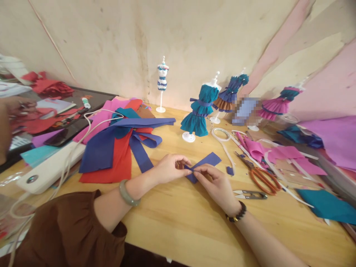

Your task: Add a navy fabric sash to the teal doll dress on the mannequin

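Observation:
Between both hands is a short strip of dark blue crepe paper [209, 160], pinched near its middle and lying at a slant above the wooden table. My left hand [171, 168] has thumb and fingertips closed on the strip from the left. From the right, my right hand [213, 180] pinches the same strip, its fingertips almost touching the left ones. Just behind the hands stands a small mannequin in a teal ruffled dress [200, 111] with a blue waist band. A pair of thread snips [251, 194] lies right of my right hand.
Orange-handled scissors [265, 180] and a tape roll [221, 134] lie to the right among pink scraps [286, 155]. Blue and red sheets [105, 159] are piled left, beside a white power strip [51, 168] with a cord. More mannequins [162, 79] stand behind. Another person's hand [16, 107] is at far left.

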A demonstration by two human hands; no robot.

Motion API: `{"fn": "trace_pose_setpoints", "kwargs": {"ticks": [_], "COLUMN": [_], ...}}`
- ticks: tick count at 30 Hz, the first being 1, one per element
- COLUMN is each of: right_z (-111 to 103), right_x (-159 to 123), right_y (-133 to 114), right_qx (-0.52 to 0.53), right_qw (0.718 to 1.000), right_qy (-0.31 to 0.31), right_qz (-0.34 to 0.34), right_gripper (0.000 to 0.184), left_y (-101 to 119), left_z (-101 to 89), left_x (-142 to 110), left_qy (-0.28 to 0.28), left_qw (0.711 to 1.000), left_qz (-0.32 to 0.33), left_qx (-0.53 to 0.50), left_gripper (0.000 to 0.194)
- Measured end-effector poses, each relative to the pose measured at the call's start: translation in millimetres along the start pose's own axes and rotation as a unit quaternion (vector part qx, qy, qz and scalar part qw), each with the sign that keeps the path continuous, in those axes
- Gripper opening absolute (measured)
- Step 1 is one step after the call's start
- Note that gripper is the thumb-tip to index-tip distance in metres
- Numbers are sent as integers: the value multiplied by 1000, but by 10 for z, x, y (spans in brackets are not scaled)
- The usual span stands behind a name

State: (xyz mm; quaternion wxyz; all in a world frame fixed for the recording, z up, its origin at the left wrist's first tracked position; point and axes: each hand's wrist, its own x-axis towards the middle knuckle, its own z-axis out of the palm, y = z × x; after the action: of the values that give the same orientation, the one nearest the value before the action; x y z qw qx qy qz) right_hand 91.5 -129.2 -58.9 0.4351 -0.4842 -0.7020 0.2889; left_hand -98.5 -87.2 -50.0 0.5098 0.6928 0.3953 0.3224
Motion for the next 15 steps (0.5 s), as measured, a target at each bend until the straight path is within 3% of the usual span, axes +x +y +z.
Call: {"fn": "trace_pose_setpoints", "kwargs": {"ticks": [10,15], "right_z": [9,9], "right_x": [15,4], "right_y": [11,23], "right_qx": [7,20], "right_qw": [999,1000], "right_qy": [12,-9], "right_qz": [-40,-22], "right_gripper": [17,12], "left_y": [84,51], "left_z": [-39,-21], "left_x": [-3,-9], "left_qy": [-1,-6], "left_qw": [996,999], "left_qz": [59,18], "left_qx": [68,38], "left_gripper": [6,10]}}
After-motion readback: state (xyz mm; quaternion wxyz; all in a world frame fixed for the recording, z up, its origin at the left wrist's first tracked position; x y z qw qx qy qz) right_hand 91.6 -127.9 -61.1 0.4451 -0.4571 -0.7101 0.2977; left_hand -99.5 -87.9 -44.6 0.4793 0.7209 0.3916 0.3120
